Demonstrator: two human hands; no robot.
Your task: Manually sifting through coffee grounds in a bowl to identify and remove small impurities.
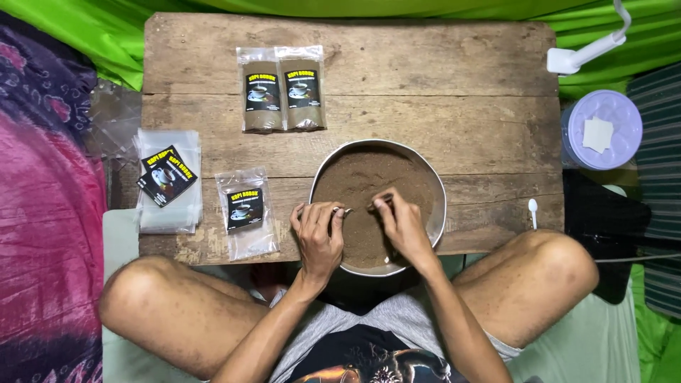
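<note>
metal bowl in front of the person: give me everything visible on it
The bowl is round, shallow and metal-looking, with a thin pale rim. It is filled almost to the rim with fine brown powder. It sits upright on the near edge of the wooden board, overhanging it toward the person's lap. The left hand and right hand are over it; whether they touch the rim cannot be told.

One head camera looks straight down, close over the wooden table (425,64).
</note>
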